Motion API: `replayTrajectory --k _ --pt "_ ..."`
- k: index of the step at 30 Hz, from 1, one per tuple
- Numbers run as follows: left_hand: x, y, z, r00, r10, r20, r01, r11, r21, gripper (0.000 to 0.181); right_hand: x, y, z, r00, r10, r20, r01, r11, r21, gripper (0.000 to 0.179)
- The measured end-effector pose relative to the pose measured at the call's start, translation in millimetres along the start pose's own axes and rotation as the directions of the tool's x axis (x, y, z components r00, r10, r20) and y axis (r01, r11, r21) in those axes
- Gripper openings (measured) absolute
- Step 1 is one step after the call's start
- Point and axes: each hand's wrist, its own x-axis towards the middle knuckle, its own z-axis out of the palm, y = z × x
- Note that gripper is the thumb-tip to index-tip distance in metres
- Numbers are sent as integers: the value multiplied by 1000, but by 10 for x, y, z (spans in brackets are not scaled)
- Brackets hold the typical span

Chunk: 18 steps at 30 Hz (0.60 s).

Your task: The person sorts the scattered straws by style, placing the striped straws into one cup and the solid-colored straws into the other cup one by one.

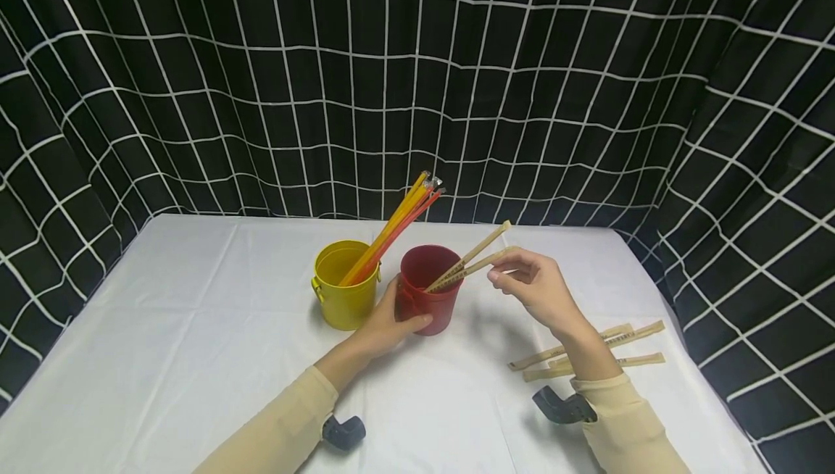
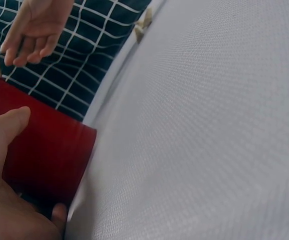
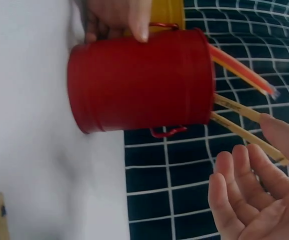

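My left hand [image 1: 385, 327] grips the small red bucket [image 1: 427, 307] from its left side, thumb across the front. Two slim, beige paper-wrapped sticks [image 1: 479, 243] with dark print stand in this bucket, leaning right over the rim. My right hand [image 1: 536, 287] is at their upper ends, with thumb and fingers apart and loosely bent. In the right wrist view, the thumb [image 3: 279, 137] overlaps the end of one wrapped stick [image 3: 237, 106], while the palm shows nothing held. The lower ends of the sticks are hidden inside the bucket.
A yellow bucket [image 1: 347, 304] stands just left of the red one, holding several yellow and orange sticks [image 1: 398, 224] with shiny tips. Several more beige wrapped sticks [image 1: 639, 360] lie on the white tablecloth [image 1: 196, 343], beneath my right forearm. Black grid curtains [image 1: 404, 82] surround the table.
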Motion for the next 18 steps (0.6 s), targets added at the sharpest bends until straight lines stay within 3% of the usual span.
replayTrajectory --k 9,18 --pt "18 20 -10 1000 4 -7 -4 1000 8 94 -13 -36 -180 1000 9 5 -10 1000 8 31" --pt "15 6 -3 1000 -7 -2 7 1000 1 95 -139 191 -361 997 -57 45 56 998 29 26"
